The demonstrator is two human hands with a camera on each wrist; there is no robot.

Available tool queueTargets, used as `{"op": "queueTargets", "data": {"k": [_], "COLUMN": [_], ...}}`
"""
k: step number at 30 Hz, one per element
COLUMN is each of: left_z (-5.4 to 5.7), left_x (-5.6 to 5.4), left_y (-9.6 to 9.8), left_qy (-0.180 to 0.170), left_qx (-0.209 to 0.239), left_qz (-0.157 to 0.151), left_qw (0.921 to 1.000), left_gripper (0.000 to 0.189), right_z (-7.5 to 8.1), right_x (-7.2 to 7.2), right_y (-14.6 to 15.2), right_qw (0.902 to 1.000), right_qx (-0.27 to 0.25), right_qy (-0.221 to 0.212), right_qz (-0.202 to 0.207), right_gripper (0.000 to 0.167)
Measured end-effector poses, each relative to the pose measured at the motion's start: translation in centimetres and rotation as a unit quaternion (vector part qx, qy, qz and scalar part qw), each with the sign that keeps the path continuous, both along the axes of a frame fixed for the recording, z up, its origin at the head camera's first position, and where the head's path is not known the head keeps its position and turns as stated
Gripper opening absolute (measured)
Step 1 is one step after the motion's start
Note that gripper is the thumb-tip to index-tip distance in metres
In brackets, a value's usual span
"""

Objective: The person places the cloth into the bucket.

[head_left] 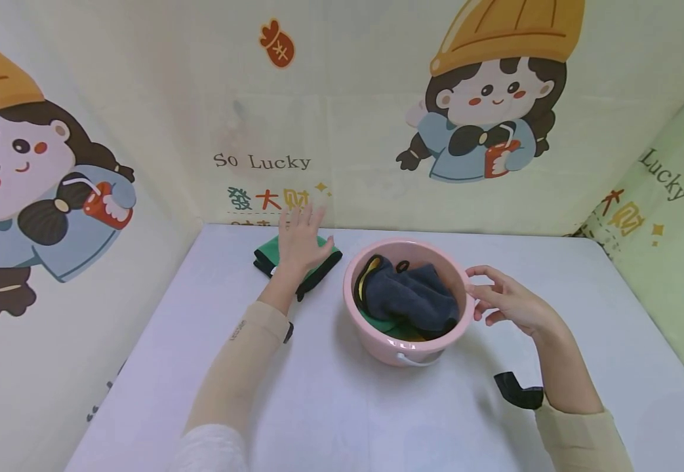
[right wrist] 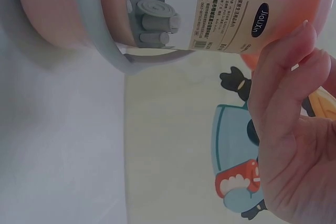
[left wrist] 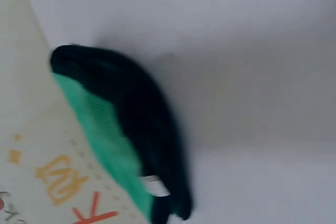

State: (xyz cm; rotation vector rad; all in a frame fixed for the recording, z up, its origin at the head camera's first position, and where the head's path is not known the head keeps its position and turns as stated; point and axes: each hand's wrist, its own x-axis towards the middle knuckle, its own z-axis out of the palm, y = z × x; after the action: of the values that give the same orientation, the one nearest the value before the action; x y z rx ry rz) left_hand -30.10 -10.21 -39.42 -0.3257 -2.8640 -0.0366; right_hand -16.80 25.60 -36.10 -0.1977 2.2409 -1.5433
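A folded green cloth (head_left: pixel 267 250) with black edging lies near the back edge of the table. Over it is my left hand (head_left: pixel 299 248), fingers straight and spread, hiding the cloth's middle. The left wrist view shows the cloth's dark edge and a small white tag (left wrist: pixel 156 185), but no fingers. Right of it stands a pink bucket (head_left: pixel 377 346) holding a bunched dark blue cloth (head_left: pixel 412 298), with green cloth beneath. My right hand (head_left: pixel 515 305) is at the bucket's right rim, fingers loosely bent, fingertips right at the outer wall.
The bucket's white handle (head_left: pixel 418 361) hangs down at the front. A printed label (right wrist: pixel 226 19) is on the bucket's side. The white table (head_left: pixel 318 406) meets a patterned cloth backdrop (head_left: pixel 365 164) behind and at both sides.
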Motion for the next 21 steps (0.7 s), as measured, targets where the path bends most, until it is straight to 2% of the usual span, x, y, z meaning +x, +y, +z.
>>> {"op": "queueTargets", "data": {"k": [4,10,16,21], "left_z": [-2.5,-5.2,-7.2,-8.2], "left_x": [-0.5,-0.4,0.1,0.4], "left_y": [-1.3,-2.6,-3.6,-4.4], "left_qy": [-0.046,-0.075,-0.102,-0.14], "left_qx": [0.005,0.003,0.005,0.002], "left_qz": [0.021,0.033,0.034,0.046], "left_qw": [0.9987,0.9967,0.9942,0.9891], "left_gripper": [0.069,0.072,0.077,0.081], "right_z": [0.0,0.0,0.0,0.0], "right_x": [0.0,0.0,0.0,0.0], "right_y": [0.0,-0.1,0.0,-0.1], "right_qw": [1.0,1.0,1.0,1.0], "right_qx": [-0.001,-0.001,-0.002,-0.001], "right_qy": [0.001,-0.001,0.0,-0.002], "right_qz": [-0.001,-0.003,-0.004,-0.003], "right_gripper": [0.05,0.05,0.049,0.049]}}
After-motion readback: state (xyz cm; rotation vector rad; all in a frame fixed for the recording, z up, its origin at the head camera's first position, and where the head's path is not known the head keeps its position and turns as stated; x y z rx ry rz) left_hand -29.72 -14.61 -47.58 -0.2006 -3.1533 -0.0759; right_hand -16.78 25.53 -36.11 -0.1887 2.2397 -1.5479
